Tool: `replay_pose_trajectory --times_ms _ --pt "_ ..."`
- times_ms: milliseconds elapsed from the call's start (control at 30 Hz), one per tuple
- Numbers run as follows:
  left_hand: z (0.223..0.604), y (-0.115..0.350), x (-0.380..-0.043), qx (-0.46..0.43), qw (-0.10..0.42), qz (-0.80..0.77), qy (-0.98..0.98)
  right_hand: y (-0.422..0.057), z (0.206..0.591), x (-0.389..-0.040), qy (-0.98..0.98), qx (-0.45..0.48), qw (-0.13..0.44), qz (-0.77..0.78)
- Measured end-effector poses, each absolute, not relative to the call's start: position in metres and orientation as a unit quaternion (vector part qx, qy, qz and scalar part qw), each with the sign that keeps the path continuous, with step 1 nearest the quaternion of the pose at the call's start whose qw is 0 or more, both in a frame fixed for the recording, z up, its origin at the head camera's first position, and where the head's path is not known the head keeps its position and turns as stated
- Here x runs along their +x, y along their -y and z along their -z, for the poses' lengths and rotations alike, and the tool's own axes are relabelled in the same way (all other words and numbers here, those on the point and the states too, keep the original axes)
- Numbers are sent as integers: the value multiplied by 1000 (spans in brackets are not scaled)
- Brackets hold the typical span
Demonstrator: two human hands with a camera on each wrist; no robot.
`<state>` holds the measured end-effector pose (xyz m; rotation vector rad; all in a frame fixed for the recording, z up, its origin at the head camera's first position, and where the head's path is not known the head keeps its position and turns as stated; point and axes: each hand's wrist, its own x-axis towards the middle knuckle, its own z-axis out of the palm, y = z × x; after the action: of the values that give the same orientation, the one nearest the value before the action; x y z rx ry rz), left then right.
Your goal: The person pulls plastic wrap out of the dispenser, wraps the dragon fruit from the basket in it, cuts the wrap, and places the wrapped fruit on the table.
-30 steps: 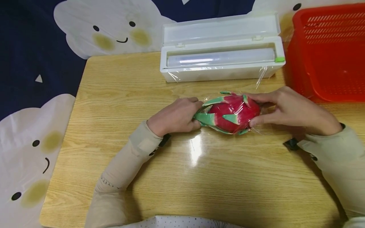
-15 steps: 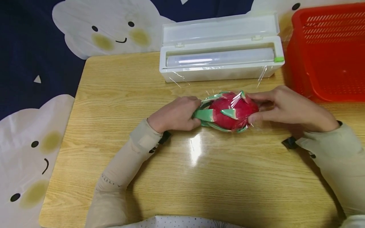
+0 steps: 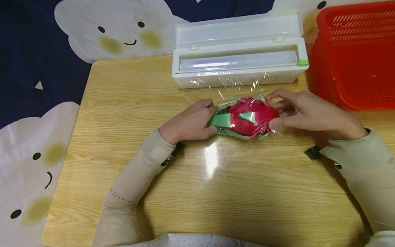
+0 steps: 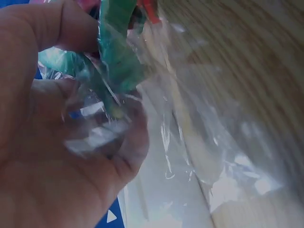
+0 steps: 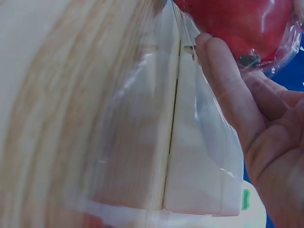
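A red dragon fruit [image 3: 250, 118] with green scales lies sideways in the head view, clear cling film around it. My left hand [image 3: 194, 121] grips its green leafy end through the film. At the rounded red end, my right hand [image 3: 311, 111] holds the fruit and film between thumb and fingers, its index finger raised near a scale tip. In the left wrist view, crumpled cling film [image 4: 175, 123] runs past the fingers. The right wrist view has the fruit's red end [image 5: 242, 23] above the fingers. The fruit's underside is hidden in the head view.
Behind the fruit stands a white cling film box [image 3: 237, 79], lid up, with the film roll [image 3: 237, 61] inside. Film stretches from its front edge towards the fruit. A red basket [image 3: 330, 68] is at the right of the wooden table [image 3: 123, 96].
The dragon fruit has rolled a little and shifted slightly towards the box, both hands moving with it. The right index finger has lifted. More creases show in the film near the box.
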<state>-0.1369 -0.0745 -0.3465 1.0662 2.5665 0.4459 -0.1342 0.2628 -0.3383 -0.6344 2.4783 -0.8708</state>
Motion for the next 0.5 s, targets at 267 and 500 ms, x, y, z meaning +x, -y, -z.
replay_pose_trajectory --times_ms 267,500 --pt "348 81 -138 361 177 -202 -893 -262 337 -134 -895 -224 223 316" --pt "351 88 -142 348 183 -242 -887 -261 337 -133 -895 -207 230 320"
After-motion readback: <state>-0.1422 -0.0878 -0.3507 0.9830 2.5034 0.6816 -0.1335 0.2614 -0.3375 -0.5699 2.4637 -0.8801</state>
